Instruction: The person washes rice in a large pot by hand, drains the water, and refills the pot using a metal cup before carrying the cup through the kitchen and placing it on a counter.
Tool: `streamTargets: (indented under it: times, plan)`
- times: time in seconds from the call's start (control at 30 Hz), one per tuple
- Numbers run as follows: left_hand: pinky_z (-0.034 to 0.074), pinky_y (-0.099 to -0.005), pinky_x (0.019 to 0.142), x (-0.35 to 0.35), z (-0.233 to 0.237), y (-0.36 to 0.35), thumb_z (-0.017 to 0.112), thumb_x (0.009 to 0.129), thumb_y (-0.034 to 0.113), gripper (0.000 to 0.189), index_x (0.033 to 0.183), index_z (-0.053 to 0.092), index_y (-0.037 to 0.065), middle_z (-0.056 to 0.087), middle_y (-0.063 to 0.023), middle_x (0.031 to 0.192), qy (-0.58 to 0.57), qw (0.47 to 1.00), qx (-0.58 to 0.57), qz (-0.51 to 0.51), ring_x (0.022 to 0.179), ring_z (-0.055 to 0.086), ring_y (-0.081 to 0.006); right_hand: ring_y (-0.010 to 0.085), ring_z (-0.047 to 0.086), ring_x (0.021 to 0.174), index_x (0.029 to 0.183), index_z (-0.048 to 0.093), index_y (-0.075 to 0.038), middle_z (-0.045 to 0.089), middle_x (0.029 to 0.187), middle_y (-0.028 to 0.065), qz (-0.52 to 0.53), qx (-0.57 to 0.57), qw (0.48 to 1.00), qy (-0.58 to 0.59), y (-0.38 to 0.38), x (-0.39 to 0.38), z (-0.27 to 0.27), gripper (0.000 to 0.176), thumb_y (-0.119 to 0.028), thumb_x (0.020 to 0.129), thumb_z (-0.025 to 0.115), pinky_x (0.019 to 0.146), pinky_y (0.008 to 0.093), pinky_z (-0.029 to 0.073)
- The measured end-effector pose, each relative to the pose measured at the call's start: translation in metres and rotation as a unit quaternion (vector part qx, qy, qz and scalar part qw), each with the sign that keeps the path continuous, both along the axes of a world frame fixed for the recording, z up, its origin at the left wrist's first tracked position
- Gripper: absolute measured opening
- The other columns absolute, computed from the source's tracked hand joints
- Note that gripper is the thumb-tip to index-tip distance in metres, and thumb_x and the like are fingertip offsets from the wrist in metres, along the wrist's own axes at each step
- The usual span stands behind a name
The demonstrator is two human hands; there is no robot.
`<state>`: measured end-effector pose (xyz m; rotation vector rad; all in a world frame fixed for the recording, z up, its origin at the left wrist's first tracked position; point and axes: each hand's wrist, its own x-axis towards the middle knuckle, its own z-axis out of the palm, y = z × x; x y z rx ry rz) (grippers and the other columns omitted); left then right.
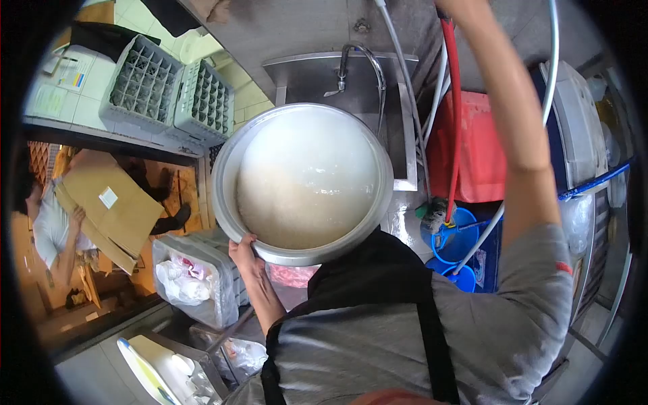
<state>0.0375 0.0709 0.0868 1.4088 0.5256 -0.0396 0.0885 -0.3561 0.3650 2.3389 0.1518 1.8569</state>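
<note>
A large round metal pot (238,236) holds cloudy whitish water with pale grains showing beneath it at the lower left. My left hand (244,254) is wrapped round the pot's lower left rim. The pot is over the near side of a steel sink (407,142) with a curved faucet (343,75). My right arm reaches up to the top edge, where my right hand (453,5) is only partly in view, by the upper end of a red hose (453,88); its fingers cannot be made out.
Grey glass racks (143,84) stand at upper left. A person (57,233) carries flat cardboard (111,202) at left. Below is a lined bin (185,280). To the right are a red container (478,145), blue buckets (459,243) and hanging hoses.
</note>
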Motion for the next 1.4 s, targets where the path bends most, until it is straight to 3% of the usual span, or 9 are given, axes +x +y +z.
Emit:
streamTargets:
  times: [0.17,0.3,0.37,0.43,0.53,0.63,0.83,1.17,1.4]
  plan:
    - [0.039,-0.0259,0.049,-0.002,-0.003,-0.001,0.051,0.06,-0.008,0.017,0.075,0.048,-0.001,0.051,-0.0052,0.063,-0.01,1.0,0.008,0.004,0.052,0.048,-0.0142,0.0388,0.044,0.092,0.115,0.045,-0.015,0.046,0.095,0.0249,-0.026,0.226,0.972,0.066,-0.008,-0.065,-0.164,0.065,-0.032,0.056,0.066,0.076,0.0462,0.037]
    - [0.039,-0.0259,0.049,-0.005,0.004,-0.007,0.052,0.06,-0.007,0.017,0.075,0.047,-0.001,0.05,-0.0055,0.063,-0.018,0.999,0.027,0.009,0.052,0.048,-0.0143,0.0365,0.044,0.087,0.123,0.037,-0.014,0.044,0.093,0.0248,-0.21,0.44,0.869,0.08,0.002,-0.097,-0.293,0.082,-0.032,0.05,0.071,0.076,0.0429,0.038]
    - [0.039,-0.0258,0.049,-0.007,0.007,-0.009,0.052,0.06,-0.007,0.017,0.075,0.047,-0.001,0.05,-0.0053,0.062,-0.017,0.999,0.039,0.006,0.051,0.048,-0.0143,0.0347,0.043,0.092,0.122,0.037,-0.014,0.044,0.099,0.0242,-0.258,0.587,0.763,0.082,0.008,-0.09,-0.339,0.074,-0.033,0.058,0.068,0.075,0.0434,0.04]
    - [0.039,-0.0258,0.049,-0.009,0.013,-0.012,0.053,0.06,-0.007,0.017,0.075,0.047,-0.001,0.05,-0.0051,0.062,-0.005,0.999,0.054,0.001,0.051,0.047,-0.0143,0.0324,0.041,0.1,0.124,0.033,-0.016,0.04,0.111,0.0182,-0.085,0.805,0.587,-0.018,0.01,-0.072,-0.369,0.068,-0.033,0.066,0.064,0.074,0.0472,0.042]
    - [0.039,-0.0262,0.049,-0.01,0.016,-0.017,0.053,0.06,-0.007,0.018,0.075,0.047,-0.001,0.049,-0.0047,0.062,-0.006,0.999,0.043,-0.002,0.051,0.047,-0.0143,0.0319,0.033,0.11,0.129,0.02,-0.02,0.026,0.128,0.0064,0.088,0.939,0.3,-0.145,0.027,-0.062,-0.371,0.074,-0.028,0.068,0.062,0.074,0.0528,0.038]
    - [0.039,-0.0261,0.049,-0.01,0.017,-0.02,0.053,0.06,-0.007,0.017,0.075,0.047,-0.001,0.049,-0.0045,0.062,-0.012,0.999,0.036,0.017,0.051,0.047,-0.0141,0.0306,0.032,0.111,0.13,0.015,-0.023,0.022,0.13,0.006,0.148,0.946,0.242,-0.156,0.021,-0.052,-0.401,0.075,-0.027,0.069,0.06,0.074,0.0516,0.038]
    - [0.043,-0.0311,0.056,-0.007,0.019,-0.021,0.053,0.059,-0.005,0.018,0.075,0.046,0.0,0.052,-0.0096,0.065,-0.011,1.0,0.027,-0.007,0.059,0.051,-0.0205,0.0306,0.032,0.11,0.128,0.017,-0.026,0.024,0.129,0.0036,0.2,0.945,0.214,-0.145,0.016,-0.055,-0.414,0.073,-0.024,0.069,0.059,0.075,0.0507,0.038]
    - [0.043,-0.0275,0.052,-0.001,0.021,-0.023,0.054,0.061,-0.007,0.017,0.077,0.049,-0.002,0.053,-0.0075,0.064,-0.015,0.999,0.036,-0.023,0.055,0.051,-0.016,0.0281,0.028,0.114,0.126,0.02,-0.027,0.024,0.129,0.0022,0.23,0.939,0.224,-0.126,0.013,-0.051,-0.423,0.071,-0.016,0.068,0.06,0.079,0.0519,0.034]
    - [0.045,-0.0294,0.057,0.002,0.02,-0.021,0.054,0.061,-0.006,0.02,0.08,0.05,-0.003,0.054,-0.0086,0.069,-0.021,0.998,0.029,-0.046,0.06,0.053,-0.018,0.0334,0.036,0.108,0.125,0.02,-0.024,0.03,0.124,0.0093,0.197,0.944,0.232,-0.127,0.011,-0.049,-0.423,0.069,-0.013,0.069,0.06,0.081,0.055,0.036]
